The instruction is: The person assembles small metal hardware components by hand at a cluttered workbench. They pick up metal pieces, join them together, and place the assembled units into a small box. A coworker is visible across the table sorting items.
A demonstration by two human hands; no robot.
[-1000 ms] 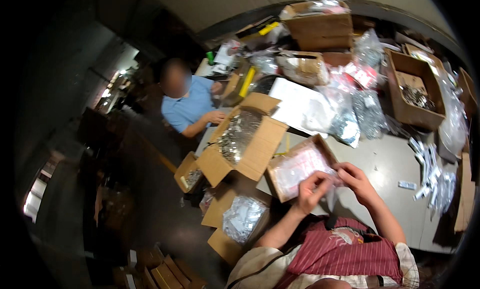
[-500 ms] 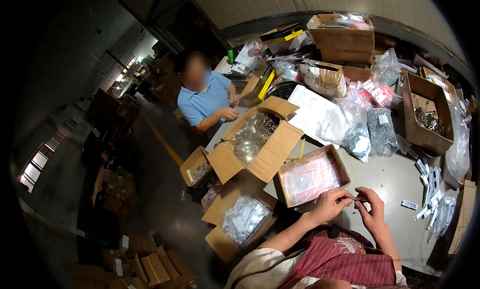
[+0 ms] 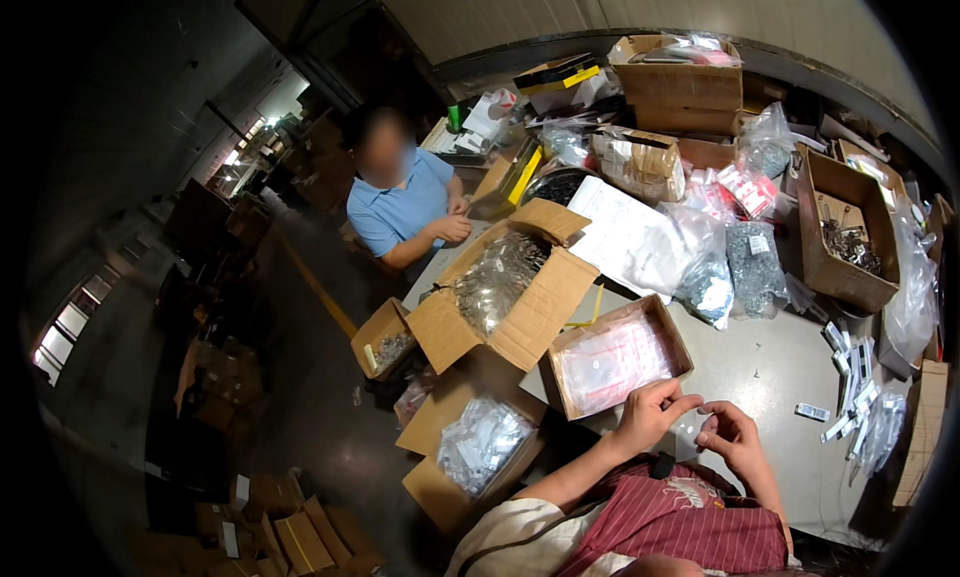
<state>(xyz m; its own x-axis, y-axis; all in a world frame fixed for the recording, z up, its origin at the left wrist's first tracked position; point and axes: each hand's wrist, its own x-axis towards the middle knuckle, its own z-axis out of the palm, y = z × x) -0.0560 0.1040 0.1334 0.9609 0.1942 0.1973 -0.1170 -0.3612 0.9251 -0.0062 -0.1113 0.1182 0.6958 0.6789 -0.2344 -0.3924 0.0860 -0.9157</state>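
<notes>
Close to my body, a small clear plastic bag [image 3: 687,443] hangs between my two hands. My left hand [image 3: 648,417] is closed, thumb and forefinger pinched at the bag's upper edge. From the other side my right hand [image 3: 733,437] grips the bag with bent fingers; anything inside it is too small to make out. Just beyond my left hand stands an open cardboard box [image 3: 683,339] with flat clear bags [image 3: 610,365] edged in red. A small flat metal piece with a label [image 3: 812,412] lies to the right of my right hand.
More metal pieces [image 3: 850,377] are heaped at right, beside a brown box [image 3: 850,287] of metal parts. Left are a large open carton [image 3: 548,312] and a lower carton [image 3: 420,442] of bagged parts. Papers [image 3: 625,232] lie beyond. Across the table sits a person in blue [image 3: 400,207].
The small clear bag now shows between my hands, where a thin edge-on piece was seen before. My fingers have shifted on it. The whole view has moved slightly.
</notes>
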